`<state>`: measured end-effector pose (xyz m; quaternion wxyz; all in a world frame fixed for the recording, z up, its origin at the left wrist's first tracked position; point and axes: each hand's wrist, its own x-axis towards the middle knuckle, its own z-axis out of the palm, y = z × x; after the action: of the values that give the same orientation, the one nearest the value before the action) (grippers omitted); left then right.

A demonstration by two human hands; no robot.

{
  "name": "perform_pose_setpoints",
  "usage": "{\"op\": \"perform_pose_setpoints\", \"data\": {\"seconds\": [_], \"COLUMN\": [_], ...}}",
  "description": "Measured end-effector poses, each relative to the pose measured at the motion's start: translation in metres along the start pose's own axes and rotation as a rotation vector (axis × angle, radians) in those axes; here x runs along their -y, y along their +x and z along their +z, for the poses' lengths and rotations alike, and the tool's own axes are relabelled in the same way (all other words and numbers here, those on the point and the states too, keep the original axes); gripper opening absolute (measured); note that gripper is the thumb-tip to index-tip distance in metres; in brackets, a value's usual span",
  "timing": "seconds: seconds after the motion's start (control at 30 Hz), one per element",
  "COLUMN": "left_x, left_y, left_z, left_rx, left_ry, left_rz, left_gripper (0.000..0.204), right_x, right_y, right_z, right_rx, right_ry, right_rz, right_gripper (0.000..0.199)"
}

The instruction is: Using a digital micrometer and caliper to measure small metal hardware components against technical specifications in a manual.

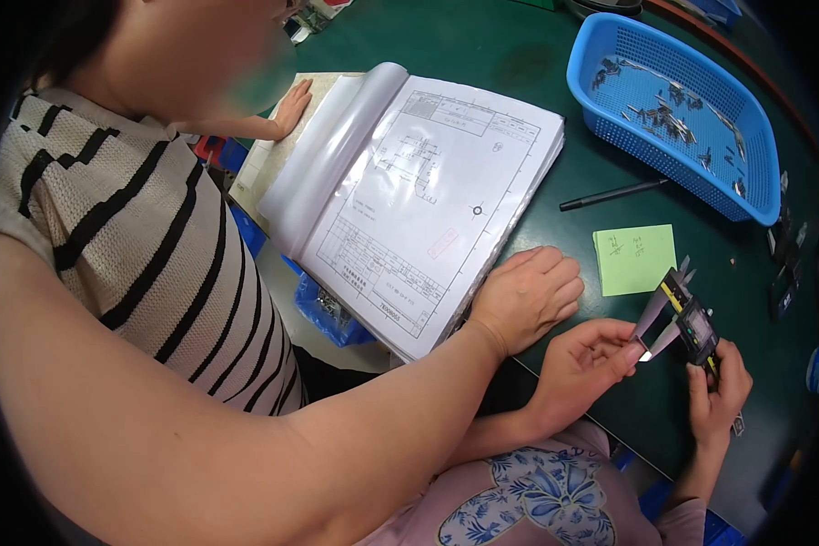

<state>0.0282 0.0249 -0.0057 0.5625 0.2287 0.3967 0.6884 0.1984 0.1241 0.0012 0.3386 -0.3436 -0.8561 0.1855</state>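
Observation:
My right hand [721, 393] grips a digital caliper [698, 328] by its body, its long jaws pointing left. Between my left hand's [584, 369] thumb and fingertips is pinched a small metal part [644, 353], at the tips of the caliper jaws. Most of that part is covered by my fingers, so its exact shape cannot be made out. Just beyond the jaws lies a green sticky note pad [632, 273] with handwriting on it.
A co-worker in a striped top [155, 246] leans in from the left, a hand [530, 298] resting beside an open binder of drawings [428, 191]. A black pen [612, 195] lies near a blue plastic basket [737, 196] holding small metal parts. A tape roll [817, 370] sits right.

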Motion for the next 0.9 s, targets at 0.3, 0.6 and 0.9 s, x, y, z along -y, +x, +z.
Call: {"op": "perform_pose_setpoints", "data": {"seconds": [0.3, 0.6, 0.9], "left_x": [0.006, -0.001, 0.000], "left_y": [0.002, 0.002, 0.000], "left_z": [0.001, 0.004, 0.005], "left_rx": [-0.051, -0.079, -0.097], "left_ry": [0.001, 0.004, -0.001], "left_rz": [-0.015, -0.053, -0.064], "left_gripper": [0.017, 0.016, 0.015], "right_x": [0.006, 0.015, 0.019], "right_y": [0.004, 0.010, 0.009], "right_z": [0.001, -0.005, -0.007], "right_rx": [0.001, 0.053, 0.086], "right_ry": [-0.017, -0.027, -0.012], "right_rz": [-0.038, -0.039, -0.053], "right_gripper": [0.027, 0.045, 0.049]}}
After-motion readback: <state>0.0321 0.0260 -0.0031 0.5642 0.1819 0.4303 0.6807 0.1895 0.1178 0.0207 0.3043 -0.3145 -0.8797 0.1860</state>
